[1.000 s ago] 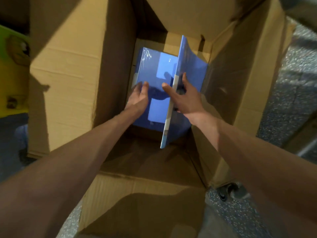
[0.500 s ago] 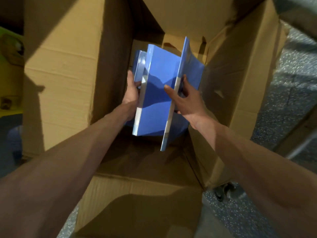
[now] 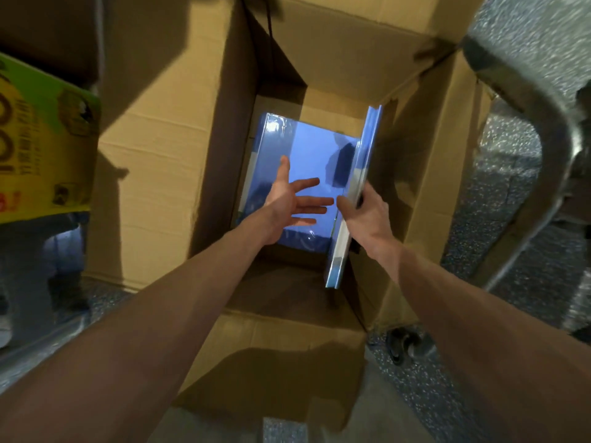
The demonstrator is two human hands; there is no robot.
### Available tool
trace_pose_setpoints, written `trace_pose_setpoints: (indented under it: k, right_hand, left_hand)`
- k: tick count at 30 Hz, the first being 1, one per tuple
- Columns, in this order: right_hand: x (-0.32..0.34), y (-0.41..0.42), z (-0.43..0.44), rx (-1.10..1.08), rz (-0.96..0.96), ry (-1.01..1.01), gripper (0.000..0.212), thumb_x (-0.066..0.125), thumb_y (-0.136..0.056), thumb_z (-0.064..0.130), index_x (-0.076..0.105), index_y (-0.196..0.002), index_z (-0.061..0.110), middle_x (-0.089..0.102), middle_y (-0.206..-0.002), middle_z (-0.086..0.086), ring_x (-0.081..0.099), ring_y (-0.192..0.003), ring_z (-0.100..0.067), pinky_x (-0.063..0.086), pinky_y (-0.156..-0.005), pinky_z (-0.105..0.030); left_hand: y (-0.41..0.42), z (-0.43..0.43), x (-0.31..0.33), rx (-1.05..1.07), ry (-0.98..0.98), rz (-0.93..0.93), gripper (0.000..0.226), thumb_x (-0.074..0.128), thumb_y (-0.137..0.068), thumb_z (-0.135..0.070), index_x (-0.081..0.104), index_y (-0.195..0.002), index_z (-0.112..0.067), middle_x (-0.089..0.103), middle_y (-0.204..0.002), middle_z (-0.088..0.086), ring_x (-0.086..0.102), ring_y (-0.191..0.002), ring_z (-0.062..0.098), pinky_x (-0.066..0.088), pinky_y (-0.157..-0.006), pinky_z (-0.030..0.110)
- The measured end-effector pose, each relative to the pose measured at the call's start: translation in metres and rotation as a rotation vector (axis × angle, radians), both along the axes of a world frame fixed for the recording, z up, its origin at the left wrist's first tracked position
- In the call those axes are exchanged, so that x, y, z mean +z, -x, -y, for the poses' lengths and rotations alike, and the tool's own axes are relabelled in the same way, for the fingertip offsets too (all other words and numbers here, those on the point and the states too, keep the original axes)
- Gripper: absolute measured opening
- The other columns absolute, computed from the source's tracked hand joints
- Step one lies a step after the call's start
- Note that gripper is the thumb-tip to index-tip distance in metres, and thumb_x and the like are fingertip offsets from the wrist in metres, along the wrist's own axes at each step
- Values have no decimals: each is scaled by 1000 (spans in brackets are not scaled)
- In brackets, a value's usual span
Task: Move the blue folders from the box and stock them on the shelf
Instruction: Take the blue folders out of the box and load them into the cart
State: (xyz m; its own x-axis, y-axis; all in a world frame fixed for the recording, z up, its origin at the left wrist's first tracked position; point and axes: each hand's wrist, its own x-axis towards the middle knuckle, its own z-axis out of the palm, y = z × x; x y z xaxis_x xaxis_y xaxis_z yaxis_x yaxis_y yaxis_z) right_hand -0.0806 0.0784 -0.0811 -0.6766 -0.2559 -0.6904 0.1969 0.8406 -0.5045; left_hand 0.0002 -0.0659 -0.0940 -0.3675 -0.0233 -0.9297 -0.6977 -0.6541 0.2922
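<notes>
Down in the open cardboard box (image 3: 160,139), a stack of flat blue folders (image 3: 307,145) is seen lying on the bottom, wrapped in glossy film that catches the light. Above that stack the left grip (image 3: 287,203) is held released, with fingers straight, spread and pointed to the right and the thumb stretched toward the far end. Whether the film is actually touched cannot be told. Over on the right, the upright blue folders (image 3: 371,132) are stood on edge, close beside the box's right wall and just beside the flat stack. How many are bundled there cannot be made out. They are grasped by the right grip (image 3: 367,215), the thumb laid on the left face and the fingers wrapped round behind, about halfway along the pale spine. Both forearms are reached in over the near flap. Outside the box, a yellow-and-green carton (image 3: 41,139) is seen at the left and a bent metal tube (image 3: 527,107) at the right. A dark caster wheel (image 3: 399,343) is spotted on the speckled floor (image 3: 511,203).
</notes>
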Motion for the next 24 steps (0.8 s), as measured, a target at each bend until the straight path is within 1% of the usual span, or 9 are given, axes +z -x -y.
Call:
trace_pose_setpoints:
  k: [2,6,8,10,13,15,17,20,24]
  right_hand:
    - [14,4,-2,-26,40,3,43,58,-98,19,51,-140,16,64,-120,-2,59,-98,-14,48,-75,-17]
    - [59,5,-6,-1,84,-2,40,57,-97,22,53,-136,18,63,-126,-2,60,-111,-23,51,-94,-40]
    - [93,4,-3,27,121,25,37,56,-97,24,55,-134,20,64,-124,0,62,-108,-22,51,-92,-39]
    - [131,3,4,70,173,51,32,57,-97,24,58,-128,19,67,-116,-1,64,-99,-22,52,-83,-37]
    - [195,3,17,201,236,87,20,57,-94,18,59,-112,9,63,-93,-5,60,-83,-22,48,-70,-36]
    - [248,6,24,340,214,91,10,58,-93,16,57,-103,13,56,-86,1,52,-80,-18,37,-62,-29]
    - [299,12,33,507,182,111,12,60,-93,15,59,-105,14,54,-94,1,48,-87,-17,32,-66,-28]
    - [378,27,42,768,216,106,35,58,-97,20,57,-130,11,53,-105,0,49,-95,-16,33,-76,-26]
    - [482,34,55,1032,165,14,41,61,-89,41,57,-115,11,65,-104,-8,62,-93,-28,47,-74,-39]
  left_hand:
    - [0,2,11,-37,53,-13,79,16,-96,-76,59,-135,-23,76,-112,7,71,-107,25,53,-98,44]
    - [3,12,63,-93,188,-49,59,32,-102,-63,59,-133,-21,73,-117,7,69,-107,25,51,-90,42]
    - [5,16,97,-142,393,-66,47,48,-102,-51,54,-138,-21,69,-119,4,67,-109,25,50,-82,37]
    - [4,24,138,-290,648,-126,70,67,-94,-36,32,-153,-25,59,-134,-1,59,-121,20,49,-91,34]
    - [7,41,210,-610,1039,-259,122,85,-77,-27,-3,-161,-24,24,-165,6,28,-149,27,33,-117,49]
    - [10,54,275,-837,1273,-305,134,90,-68,-36,-4,-161,-21,3,-169,11,6,-155,32,20,-122,55]
    - [12,68,332,-1111,1448,-413,129,89,-65,-50,8,-162,-24,-5,-168,16,-7,-155,35,14,-120,57]
    - [5,82,406,-1449,1589,-594,108,83,-59,-68,45,-149,-23,23,-163,20,6,-153,42,13,-122,58]
    - [-3,83,499,-1485,1698,-704,75,81,-54,-72,71,-110,-23,68,-121,1,49,-135,34,20,-118,48]
